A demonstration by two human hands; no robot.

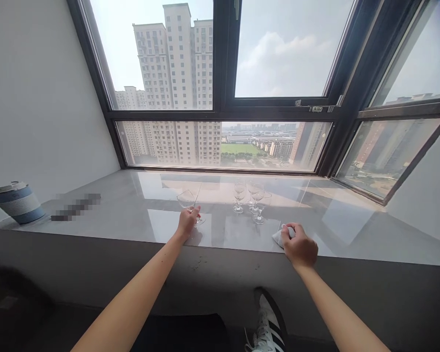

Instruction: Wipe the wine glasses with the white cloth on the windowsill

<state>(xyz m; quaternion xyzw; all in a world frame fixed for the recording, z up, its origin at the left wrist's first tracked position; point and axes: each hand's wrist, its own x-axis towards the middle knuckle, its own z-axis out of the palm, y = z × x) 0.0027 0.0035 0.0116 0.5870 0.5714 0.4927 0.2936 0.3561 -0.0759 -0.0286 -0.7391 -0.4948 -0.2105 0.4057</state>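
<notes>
My left hand (pixel 187 223) is closed around the stem of a clear stemmed glass (pixel 186 198), low over the glossy pale windowsill (pixel 121 222). The bowl of that glass leans to the left above my fingers. Near the sill's front edge, my right hand (pixel 302 247) is bunched around a white cloth (pixel 277 238), with part of the cloth sticking out to the left. Between my hands, a little farther back, several small stemmed glasses stand upright close together, among them a left one (pixel 238 196) and a front one (pixel 260 215). Their outlines overlap.
At the far left stands a blue and white lidded cup (pixel 16 203), with a pixelated patch beside it. A dark window frame (pixel 223 116) rises behind the sill. Below the front edge, a striped shoe (pixel 269 325) shows.
</notes>
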